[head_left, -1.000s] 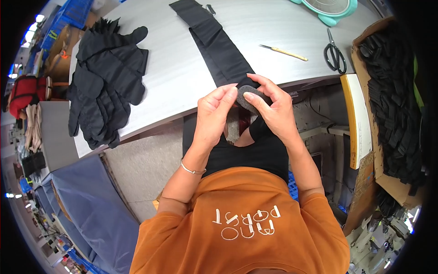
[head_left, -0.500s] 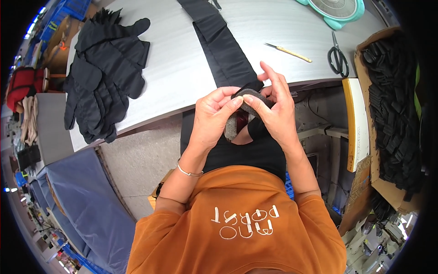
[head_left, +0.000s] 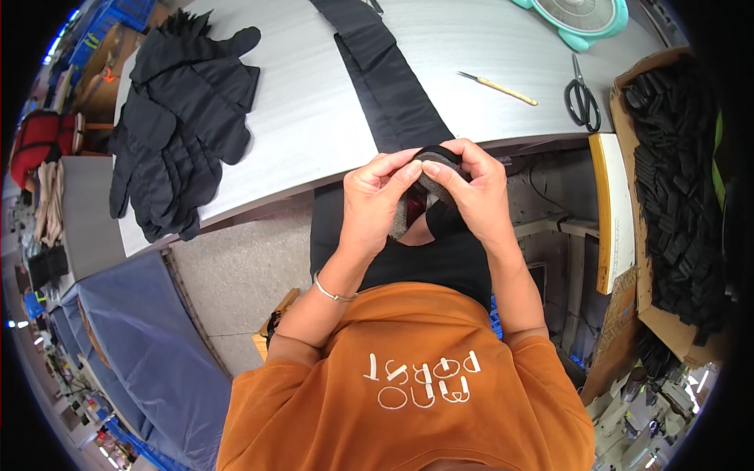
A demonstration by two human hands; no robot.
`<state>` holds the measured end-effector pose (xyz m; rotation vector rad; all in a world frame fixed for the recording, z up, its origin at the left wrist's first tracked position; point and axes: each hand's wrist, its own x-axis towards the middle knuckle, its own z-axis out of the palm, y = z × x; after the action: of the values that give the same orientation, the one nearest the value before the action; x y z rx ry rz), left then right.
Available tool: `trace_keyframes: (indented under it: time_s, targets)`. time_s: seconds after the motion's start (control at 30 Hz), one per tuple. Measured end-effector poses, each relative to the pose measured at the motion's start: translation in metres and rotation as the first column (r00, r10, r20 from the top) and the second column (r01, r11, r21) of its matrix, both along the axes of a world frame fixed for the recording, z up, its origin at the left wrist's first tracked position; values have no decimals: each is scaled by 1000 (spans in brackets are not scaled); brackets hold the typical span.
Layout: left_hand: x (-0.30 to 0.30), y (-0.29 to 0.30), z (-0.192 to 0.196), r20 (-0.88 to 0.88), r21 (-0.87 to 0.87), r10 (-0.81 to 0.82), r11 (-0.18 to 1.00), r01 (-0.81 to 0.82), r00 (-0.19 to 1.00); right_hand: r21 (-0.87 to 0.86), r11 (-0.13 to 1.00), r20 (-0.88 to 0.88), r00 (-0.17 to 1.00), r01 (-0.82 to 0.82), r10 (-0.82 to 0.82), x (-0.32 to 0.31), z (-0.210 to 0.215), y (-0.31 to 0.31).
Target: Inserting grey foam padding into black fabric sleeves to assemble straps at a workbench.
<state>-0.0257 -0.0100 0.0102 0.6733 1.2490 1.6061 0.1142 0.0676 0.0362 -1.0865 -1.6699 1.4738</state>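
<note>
Both hands meet at the table's near edge over a dark grey and black fabric piece (head_left: 441,182). My left hand (head_left: 373,196) pinches its left side between thumb and fingers. On the other side, my right hand (head_left: 481,192) grips it with the thumb pressed on top and the fingers curled behind. The two thumb tips almost touch. A long black fabric strip (head_left: 397,90) lies on the table and runs toward my hands; whether it joins the held piece is hidden.
A pile of black fabric pieces (head_left: 177,133) lies at the table's left. An awl-like tool with a pale handle (head_left: 503,90), black scissors (head_left: 582,102) and a turquoise fan (head_left: 581,16) sit on the right. A cardboard box (head_left: 644,259) of black pieces stands beside the table.
My right fingers, earlier raised and spread, have curled down around the fabric piece. Its black edge now bends in an arc above the thumbs. My left hand has barely moved.
</note>
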Motion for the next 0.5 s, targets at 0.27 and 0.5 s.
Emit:
trace_keyframes:
  time_s: [0.27, 0.5]
  targets:
    - [-18, 2, -10, 533, -3, -272, 946, 323, 801, -17, 979, 10, 979, -204, 205, 15, 13, 7]
    - [-20, 0, -4, 528, 35, -423, 877, 478, 737, 297, 946, 110, 989, -131, 102, 18, 16, 2]
